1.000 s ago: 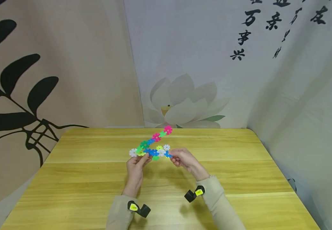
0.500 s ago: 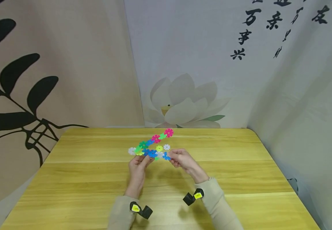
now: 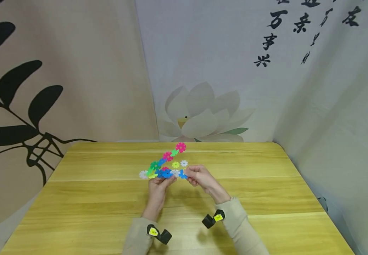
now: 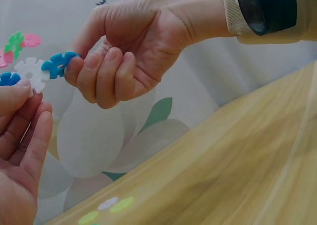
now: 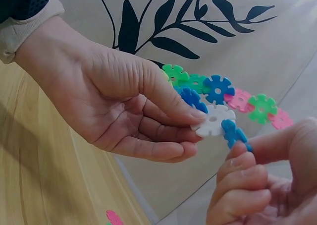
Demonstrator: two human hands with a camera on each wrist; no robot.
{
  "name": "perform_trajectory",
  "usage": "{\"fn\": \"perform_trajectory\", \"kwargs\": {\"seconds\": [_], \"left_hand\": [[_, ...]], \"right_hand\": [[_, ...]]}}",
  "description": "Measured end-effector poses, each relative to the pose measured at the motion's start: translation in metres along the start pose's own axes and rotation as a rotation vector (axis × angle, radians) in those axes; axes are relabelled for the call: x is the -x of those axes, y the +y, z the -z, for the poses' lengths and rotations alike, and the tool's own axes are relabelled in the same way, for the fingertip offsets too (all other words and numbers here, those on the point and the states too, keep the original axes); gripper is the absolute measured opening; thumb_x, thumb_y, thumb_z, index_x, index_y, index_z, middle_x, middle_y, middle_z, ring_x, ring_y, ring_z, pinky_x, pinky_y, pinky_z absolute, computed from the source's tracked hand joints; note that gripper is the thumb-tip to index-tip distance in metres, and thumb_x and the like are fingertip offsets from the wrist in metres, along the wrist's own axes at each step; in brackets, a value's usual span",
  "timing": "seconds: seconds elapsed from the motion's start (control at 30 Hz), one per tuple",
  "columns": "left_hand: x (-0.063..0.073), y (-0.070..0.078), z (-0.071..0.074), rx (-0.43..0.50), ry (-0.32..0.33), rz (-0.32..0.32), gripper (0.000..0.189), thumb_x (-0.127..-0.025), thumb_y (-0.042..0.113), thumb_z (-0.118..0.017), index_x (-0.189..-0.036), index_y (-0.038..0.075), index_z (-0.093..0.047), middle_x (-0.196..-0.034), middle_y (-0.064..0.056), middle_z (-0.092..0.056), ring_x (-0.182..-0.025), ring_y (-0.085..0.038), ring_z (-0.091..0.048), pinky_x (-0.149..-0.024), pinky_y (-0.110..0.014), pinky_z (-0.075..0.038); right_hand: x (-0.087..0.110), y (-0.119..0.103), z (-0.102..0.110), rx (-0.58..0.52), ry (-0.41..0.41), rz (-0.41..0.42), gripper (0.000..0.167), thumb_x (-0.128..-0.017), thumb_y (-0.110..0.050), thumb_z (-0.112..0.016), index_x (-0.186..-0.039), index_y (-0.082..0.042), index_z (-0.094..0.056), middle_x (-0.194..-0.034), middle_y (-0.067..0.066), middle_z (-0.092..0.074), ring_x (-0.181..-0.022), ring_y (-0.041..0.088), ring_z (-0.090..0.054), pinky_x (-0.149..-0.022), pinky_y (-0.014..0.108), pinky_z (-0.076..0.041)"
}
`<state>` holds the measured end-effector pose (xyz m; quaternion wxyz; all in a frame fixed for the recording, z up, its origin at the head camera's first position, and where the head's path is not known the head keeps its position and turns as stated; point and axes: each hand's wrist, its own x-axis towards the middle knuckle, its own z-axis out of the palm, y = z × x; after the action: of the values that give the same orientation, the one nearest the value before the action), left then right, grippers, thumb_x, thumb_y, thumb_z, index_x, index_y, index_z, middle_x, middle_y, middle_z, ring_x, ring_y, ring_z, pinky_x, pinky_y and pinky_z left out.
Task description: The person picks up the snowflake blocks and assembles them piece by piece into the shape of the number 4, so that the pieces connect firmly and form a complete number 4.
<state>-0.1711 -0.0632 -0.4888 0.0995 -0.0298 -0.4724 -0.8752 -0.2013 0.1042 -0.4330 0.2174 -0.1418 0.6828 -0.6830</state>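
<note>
1. Against half a second ago, have brought the left hand [image 3: 157, 193] further right along the chain of interlocking snowflake discs [image 3: 155, 165], from below the blue discs to the white disc [image 5: 213, 121].
2. Have swung the chain leftward too, shifting the pink tip disc [image 3: 180, 147] left and lowering the pale disc [image 3: 143, 174] at the left bend.
3. Have bared a loose pink disc [image 3: 165, 169] behind the chain, out of sight in the earlier head frame.
4. Have kept the right hand [image 3: 203, 178] nearly in place at the chain's right end.
5. Pinching the white disc between left thumb and fingers; pinching the blue end disc [image 4: 60, 65] between right thumb and forefinger.
6. Holding the chain raised above the table [image 3: 292, 198], with one arm running rightward to the right hand and the other slanting away toward the far edge.
7. From the head, can trace the whole V-shaped bend, with a loose yellow disc [image 3: 176, 165] and a loose white disc [image 3: 184, 163] beyond.
8. From the left wrist, can find a second yellow disc [image 4: 89, 217], not distinguishable from the head.
9. From the right wrist, can see the blue end disc turned nearly edge-on, joined to the white one.
</note>
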Motion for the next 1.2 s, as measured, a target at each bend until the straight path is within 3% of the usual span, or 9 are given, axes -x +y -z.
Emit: {"fn": "perform_trajectory", "kwargs": {"seconds": [0.13,0.3,0.47,0.6,0.83,1.03,1.2], "left_hand": [[0.000,0.000,0.002,-0.083,-0.010,-0.056,0.026,-0.078,-0.011,-0.067,-0.073,0.014,-0.073,-0.072,0.001,-0.069,-0.069,-0.010,-0.067,-0.072,-0.028,-0.058],[0.002,0.001,0.003,-0.192,-0.007,-0.094,0.030,-0.078,-0.016,-0.063,-0.072,0.012,-0.073,-0.069,0.004,-0.068,-0.065,-0.009,-0.066,-0.070,-0.025,-0.058],[0.004,-0.001,0.004,-0.238,0.009,-0.112,0.014,-0.076,-0.016,-0.065,-0.076,-0.003,-0.070,-0.070,0.004,-0.069,-0.065,-0.009,-0.066,-0.068,-0.024,-0.058],[0.006,-0.003,0.006,-0.244,0.014,-0.123,0.003,-0.075,-0.013,-0.069,-0.075,-0.010,-0.068,-0.068,0.005,-0.068,-0.064,-0.007,-0.065,-0.066,-0.023,-0.058],[0.005,-0.005,0.006,-0.235,0.021,-0.125,0.006,-0.074,-0.014,-0.069,-0.073,-0.008,-0.068,-0.067,0.004,-0.068,-0.063,-0.008,-0.065,-0.065,-0.023,-0.057],[0.007,-0.005,0.002,-0.260,0.028,-0.110,0.005,-0.073,-0.014,-0.070,-0.074,-0.014,-0.065,-0.067,0.004,-0.068,-0.066,-0.006,-0.064,-0.064,-0.021,-0.057],[0.006,-0.001,-0.002,-0.241,0.023,-0.152,0.011,-0.075,-0.015,-0.068,-0.069,-0.005,-0.067,-0.065,0.002,-0.067,-0.061,-0.008,-0.064,-0.064,-0.023,-0.058]], "right_hand": [[0.003,0.000,-0.001,0.020,0.006,-0.025,0.031,-0.093,-0.007,-0.052,-0.062,-0.010,-0.052,-0.054,-0.005,-0.045,-0.046,0.004,-0.033,-0.042,0.014,-0.025],[0.006,0.000,-0.005,0.045,0.019,-0.039,0.031,-0.093,-0.006,-0.052,-0.062,-0.009,-0.051,-0.053,-0.005,-0.043,-0.044,0.004,-0.030,-0.041,0.014,-0.022],[0.008,0.002,-0.009,0.089,0.068,-0.044,0.034,-0.093,-0.005,-0.052,-0.059,-0.008,-0.048,-0.049,-0.005,-0.040,-0.041,0.004,-0.026,-0.039,0.015,-0.019],[0.008,0.004,-0.011,0.114,0.087,-0.053,0.034,-0.093,-0.005,-0.051,-0.059,-0.008,-0.048,-0.049,-0.004,-0.040,-0.042,0.004,-0.027,-0.039,0.015,-0.020],[0.009,0.008,-0.012,0.105,0.106,-0.067,0.032,-0.093,-0.004,-0.049,-0.061,-0.007,-0.050,-0.050,-0.004,-0.040,-0.043,0.004,-0.029,-0.040,0.014,-0.022],[0.009,0.008,-0.012,0.088,0.135,-0.089,0.031,-0.095,-0.006,-0.049,-0.065,-0.004,-0.052,-0.049,-0.004,-0.040,-0.042,0.004,-0.028,-0.040,0.014,-0.022],[0.009,0.007,-0.010,0.010,0.106,-0.085,0.028,-0.095,-0.009,-0.050,-0.068,-0.005,-0.054,-0.051,-0.005,-0.038,-0.041,0.003,-0.027,-0.039,0.014,-0.022]]}}
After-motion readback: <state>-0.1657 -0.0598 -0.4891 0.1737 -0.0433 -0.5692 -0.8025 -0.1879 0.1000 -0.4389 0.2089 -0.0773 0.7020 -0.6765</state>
